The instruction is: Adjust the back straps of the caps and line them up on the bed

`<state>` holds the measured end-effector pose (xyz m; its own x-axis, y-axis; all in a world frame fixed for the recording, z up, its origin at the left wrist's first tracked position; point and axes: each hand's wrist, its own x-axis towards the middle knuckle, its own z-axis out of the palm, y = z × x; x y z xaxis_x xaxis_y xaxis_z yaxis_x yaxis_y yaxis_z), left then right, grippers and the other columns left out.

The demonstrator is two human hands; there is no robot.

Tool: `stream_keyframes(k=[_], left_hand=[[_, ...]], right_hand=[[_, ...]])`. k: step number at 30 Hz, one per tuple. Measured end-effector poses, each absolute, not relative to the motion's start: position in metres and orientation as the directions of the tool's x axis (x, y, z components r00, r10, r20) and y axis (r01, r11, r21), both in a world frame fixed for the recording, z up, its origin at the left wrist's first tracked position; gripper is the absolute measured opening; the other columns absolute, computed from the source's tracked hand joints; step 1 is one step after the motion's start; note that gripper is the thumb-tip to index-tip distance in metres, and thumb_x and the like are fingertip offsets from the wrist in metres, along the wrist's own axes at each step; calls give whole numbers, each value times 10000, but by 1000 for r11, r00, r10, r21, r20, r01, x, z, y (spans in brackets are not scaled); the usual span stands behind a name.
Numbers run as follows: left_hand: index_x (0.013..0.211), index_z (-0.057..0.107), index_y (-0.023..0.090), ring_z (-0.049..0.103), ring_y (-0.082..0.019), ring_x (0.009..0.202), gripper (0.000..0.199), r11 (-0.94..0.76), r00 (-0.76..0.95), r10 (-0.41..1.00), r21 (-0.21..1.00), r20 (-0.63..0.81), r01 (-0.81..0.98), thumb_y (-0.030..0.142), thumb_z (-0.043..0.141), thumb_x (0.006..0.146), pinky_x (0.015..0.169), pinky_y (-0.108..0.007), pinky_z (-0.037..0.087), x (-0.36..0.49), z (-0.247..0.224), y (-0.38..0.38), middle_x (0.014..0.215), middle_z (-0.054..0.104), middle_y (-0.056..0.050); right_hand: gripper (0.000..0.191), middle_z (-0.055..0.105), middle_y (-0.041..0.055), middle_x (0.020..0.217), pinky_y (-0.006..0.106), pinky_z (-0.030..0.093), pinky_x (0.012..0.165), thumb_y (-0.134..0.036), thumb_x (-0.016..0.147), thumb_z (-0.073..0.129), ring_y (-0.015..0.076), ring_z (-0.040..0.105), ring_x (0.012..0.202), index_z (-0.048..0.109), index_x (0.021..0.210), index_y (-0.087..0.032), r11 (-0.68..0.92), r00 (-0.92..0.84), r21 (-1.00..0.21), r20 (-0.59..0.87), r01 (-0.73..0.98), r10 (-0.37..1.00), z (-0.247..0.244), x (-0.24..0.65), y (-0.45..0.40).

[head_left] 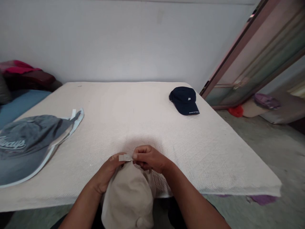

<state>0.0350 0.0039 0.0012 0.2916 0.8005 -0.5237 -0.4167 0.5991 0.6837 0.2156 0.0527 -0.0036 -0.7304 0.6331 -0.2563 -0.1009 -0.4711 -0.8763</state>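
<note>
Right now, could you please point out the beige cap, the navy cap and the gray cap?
Beige cap [130,194], head view: on its crown.
Navy cap [181,95], head view: on its crown.
Gray cap [37,135], head view: on its crown.

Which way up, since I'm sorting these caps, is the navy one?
Upright: the navy cap rests crown up on the pale cover, with its brim below the small white logo.

The left hand [107,171] and right hand [149,158] hold a beige cap [128,194] at its strap [125,157]. On the cloth [124,108], a grey cap [30,136] lies left, a navy cap [183,98] far right.
</note>
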Motion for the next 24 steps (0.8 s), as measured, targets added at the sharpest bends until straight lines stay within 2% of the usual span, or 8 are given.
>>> stream_keyframes(k=[4, 9, 15, 22, 24], left_hand=[[712, 646, 144, 529, -113, 529, 124, 592, 267, 806, 719, -529, -364, 256, 700, 704, 536, -226, 407, 36, 4, 4, 634, 627, -11], [669, 611, 154, 498, -96, 506, 133, 551, 218, 835, 779, -506, -300, 235, 712, 696, 505, -202, 379, 38, 6, 4, 589, 587, 18], [652, 595, 154, 486, -94, 494, 144, 555, 218, 832, 776, -510, -301, 233, 708, 691, 492, -200, 368, 38, 4, 3, 579, 573, 22], [746, 674, 147, 581, -154, 582, 129, 548, 229, 837, 756, -498, -359, 265, 690, 698, 616, -266, 457, 36, 4, 4, 660, 671, -44], [747, 677, 148, 579, -152, 572, 126, 547, 222, 837, 753, -501, -365, 260, 695, 692, 602, -263, 453, 36, 2, 4, 651, 670, -42]], right_hand=[[183, 401, -69, 469, 167, 191, 361, -287, 758, 631, 30, 298, 391, 581, 663, -139, -445, -727, -893, -263, -65, 635, -6, 215, 53], [199, 415, -65, 485, 172, 182, 365, -301, 738, 655, 31, 295, 397, 566, 658, -142, -461, -718, -881, -254, -104, 648, -8, 215, 51], [233, 419, -63, 504, 175, 195, 384, -349, 753, 653, 34, 306, 418, 573, 689, -140, -442, -755, -893, -235, -80, 613, -6, 217, 52], [263, 494, -40, 556, 188, 285, 428, -410, 800, 595, 56, 412, 451, 560, 765, -152, -423, -770, -904, -225, -63, 597, -4, 225, 53], [247, 498, -39, 565, 190, 287, 436, -385, 787, 616, 56, 418, 460, 550, 747, -150, -428, -768, -900, -220, -77, 601, -5, 227, 54]])
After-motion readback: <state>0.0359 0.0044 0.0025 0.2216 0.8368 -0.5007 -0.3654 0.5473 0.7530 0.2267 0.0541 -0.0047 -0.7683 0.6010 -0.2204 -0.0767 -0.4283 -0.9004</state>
